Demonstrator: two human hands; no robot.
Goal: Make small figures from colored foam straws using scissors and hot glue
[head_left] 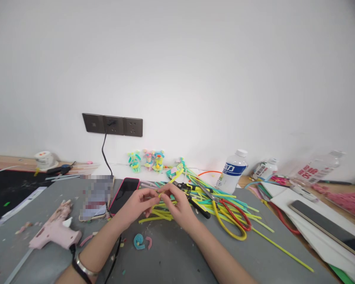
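My left hand (140,204) and my right hand (179,203) meet above the middle of the table, fingertips nearly together. Both pinch a yellow pipe cleaner (177,176), whose free end sticks up to the right; the fingers cover the rest. Beneath and behind them spreads a pile of yellow and teal pipe cleaners (239,215). Black-and-yellow pliers (199,207) lie in the pile, right of my right hand. Next to these rest scissors (230,221) with one red and one yellow handle. In front of my hands is a curled blue piece (138,241) beside a small pink curl (148,242).
A pink glue gun (56,230) lies at left, its black cord running under my left forearm. Two phones (126,193) (97,197) lie behind it. Small colourful figures (149,161) stand by the wall. A bottle (232,171) stands right; another phone (328,225) lies on papers.
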